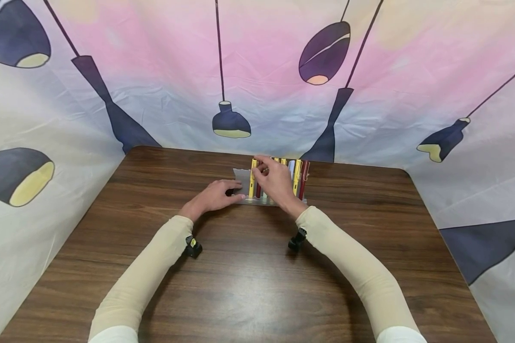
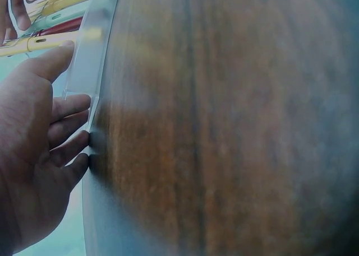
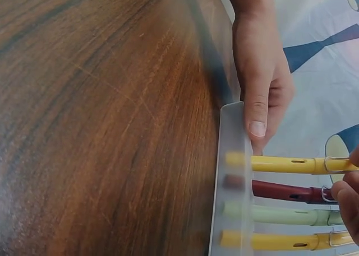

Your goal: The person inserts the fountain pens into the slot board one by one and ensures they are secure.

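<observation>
Several capped pens stand side by side in a translucent plastic pen holder [image 1: 242, 177] near the table's far edge, their lower ends behind its clear front strip [image 3: 233, 149]. My right hand [image 1: 279, 181] reaches over the row and pinches the upper, clip end of the leftmost yellow pen [image 3: 286, 164]. Beside that pen is a dark red pen [image 3: 286, 191], then a pale green pen [image 3: 280, 215] and another yellow pen [image 3: 286, 241]. On the holder's left end rests my left hand [image 1: 214, 195]; its thumb and fingers [image 2: 70, 121] are nearly straight, touching the plastic.
The brown wood-grain table [image 1: 249, 276] stretches toward me. Behind it hangs a fabric backdrop [image 1: 176, 85] printed with lamps, close to the holder. At the row's right end stand a yellow pen [image 1: 297, 178] and a dark red pen [image 1: 303, 180].
</observation>
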Tool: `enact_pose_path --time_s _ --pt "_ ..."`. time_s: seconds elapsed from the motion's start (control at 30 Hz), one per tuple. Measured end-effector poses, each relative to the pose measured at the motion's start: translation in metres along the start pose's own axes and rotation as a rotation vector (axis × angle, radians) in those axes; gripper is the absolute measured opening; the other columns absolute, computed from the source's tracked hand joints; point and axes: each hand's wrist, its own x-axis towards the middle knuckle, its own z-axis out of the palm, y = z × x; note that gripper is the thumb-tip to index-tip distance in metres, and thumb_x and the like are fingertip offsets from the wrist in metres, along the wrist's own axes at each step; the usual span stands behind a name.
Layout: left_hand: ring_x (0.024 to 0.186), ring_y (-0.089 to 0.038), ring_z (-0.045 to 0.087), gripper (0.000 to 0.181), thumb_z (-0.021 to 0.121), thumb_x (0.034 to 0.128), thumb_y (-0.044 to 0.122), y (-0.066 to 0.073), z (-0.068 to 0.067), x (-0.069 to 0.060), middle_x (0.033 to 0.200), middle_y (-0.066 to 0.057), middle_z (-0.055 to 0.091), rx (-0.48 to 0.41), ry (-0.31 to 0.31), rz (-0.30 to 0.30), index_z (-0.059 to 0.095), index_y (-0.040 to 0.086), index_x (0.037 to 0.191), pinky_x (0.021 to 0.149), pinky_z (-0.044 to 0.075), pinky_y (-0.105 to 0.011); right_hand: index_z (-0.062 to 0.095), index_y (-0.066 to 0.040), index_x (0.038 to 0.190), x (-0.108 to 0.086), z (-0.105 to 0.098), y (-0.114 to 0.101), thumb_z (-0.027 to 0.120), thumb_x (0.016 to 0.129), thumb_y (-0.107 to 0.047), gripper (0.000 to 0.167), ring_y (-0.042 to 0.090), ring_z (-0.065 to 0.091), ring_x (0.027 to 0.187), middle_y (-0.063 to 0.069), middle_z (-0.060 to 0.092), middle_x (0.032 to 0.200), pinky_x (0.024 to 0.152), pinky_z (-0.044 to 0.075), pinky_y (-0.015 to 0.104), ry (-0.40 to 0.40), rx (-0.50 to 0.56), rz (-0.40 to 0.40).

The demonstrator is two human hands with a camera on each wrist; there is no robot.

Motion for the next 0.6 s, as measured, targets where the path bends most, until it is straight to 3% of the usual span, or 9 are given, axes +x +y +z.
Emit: enact_pose_path --time_s 0.6 --pt "0.142 -0.034 0.047 0.062 0.058 0.1014 0.051 0.0008 -0.0021 0.0001 0.151 -0.015 0.053 0.014 -0.006 0.017 0.061 0.005 0.142 0.114 0.04 -0.054 0.067 -0.013 0.136 0.005 -0.0014 0.0006 0.07 0.099 -0.024 0.039 0.014 0.073 0.076 0.002 0.077 0.089 0.067 0.059 0.034 -0.019 0.003 0.021"
